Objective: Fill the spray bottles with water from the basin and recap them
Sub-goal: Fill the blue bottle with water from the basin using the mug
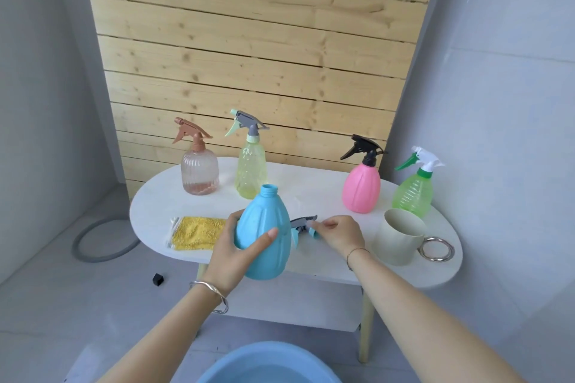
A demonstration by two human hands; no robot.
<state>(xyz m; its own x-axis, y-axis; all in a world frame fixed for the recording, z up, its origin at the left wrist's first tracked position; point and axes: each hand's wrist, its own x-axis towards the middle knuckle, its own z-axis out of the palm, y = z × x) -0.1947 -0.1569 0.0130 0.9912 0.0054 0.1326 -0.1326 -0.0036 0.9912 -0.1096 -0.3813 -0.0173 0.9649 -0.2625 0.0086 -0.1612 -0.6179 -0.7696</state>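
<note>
My left hand (pixel 236 252) grips an uncapped blue bottle (pixel 264 236), held upright above the front edge of the white oval table (pixel 311 196). Its grey and blue spray head (pixel 303 227) lies on the table just behind the bottle, and my right hand (pixel 337 236) pinches it. Standing capped at the back are a brownish clear bottle (pixel 199 171), a yellow bottle (pixel 251 172), a pink bottle (pixel 361 188) and a green bottle (pixel 413 193). The rim of a blue basin (pixel 267 361) shows at the bottom, below the table.
A beige mug (pixel 396 238) with a metal ring handle stands at the table's right front. A packet of yellow granules (pixel 196 232) lies at the left front. A grey hose ring (pixel 102 239) and a small black block (pixel 158 279) lie on the floor to the left.
</note>
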